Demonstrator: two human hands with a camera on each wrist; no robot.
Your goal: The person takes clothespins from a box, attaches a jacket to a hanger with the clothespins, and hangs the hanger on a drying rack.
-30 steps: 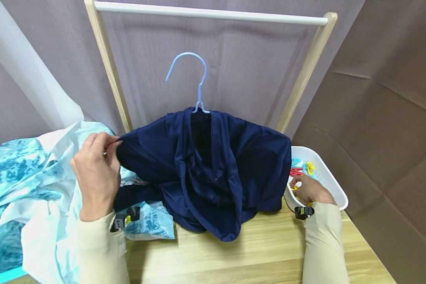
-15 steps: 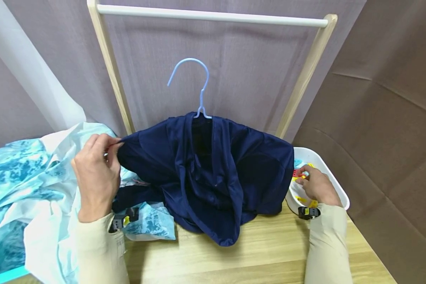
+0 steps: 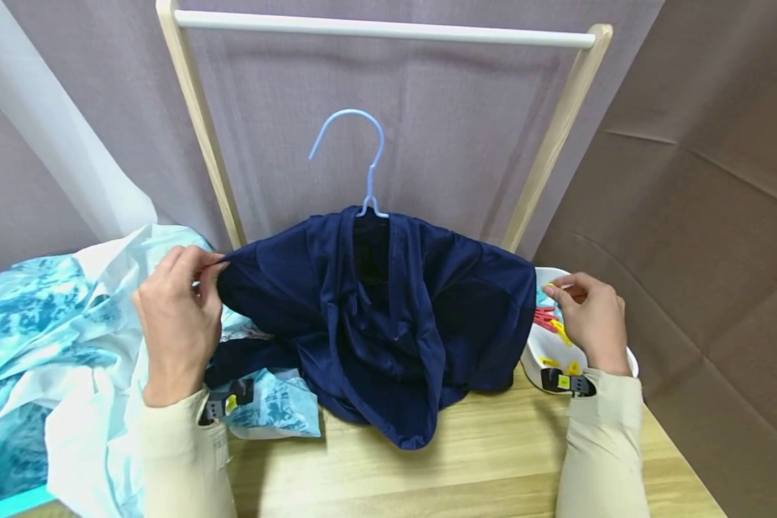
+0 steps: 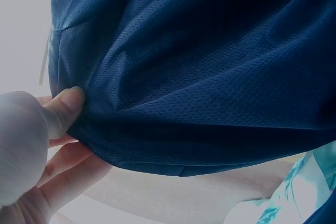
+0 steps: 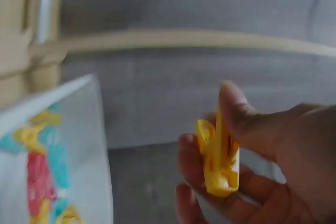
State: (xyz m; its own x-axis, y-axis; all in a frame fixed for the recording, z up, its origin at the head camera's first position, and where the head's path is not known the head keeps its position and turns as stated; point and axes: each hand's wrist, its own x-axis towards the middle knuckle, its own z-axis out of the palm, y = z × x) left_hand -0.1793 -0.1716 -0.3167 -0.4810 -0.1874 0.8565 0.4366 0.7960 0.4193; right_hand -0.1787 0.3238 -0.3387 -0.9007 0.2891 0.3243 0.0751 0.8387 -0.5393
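A navy garment drapes over a light-blue hanger, whose hook stands up free below the rack's bar. My left hand pinches the garment's left end between thumb and fingers; the left wrist view shows the thumb pressed on the mesh cloth. Over the white bin at the right, my right hand is raised, holding a yellow clothespin between thumb and fingers. The bin holds red, yellow and blue clothespins, among them a red clothespin.
A wooden rack with a white bar stands behind the garment. Blue-and-white tie-dye cloth is heaped at the left, and a piece of it lies under the garment. The wooden table extends in front.
My right hand has lifted out of the bin with a yellow clothespin in its fingers. The left hand keeps its pinch on the garment, nearly still.
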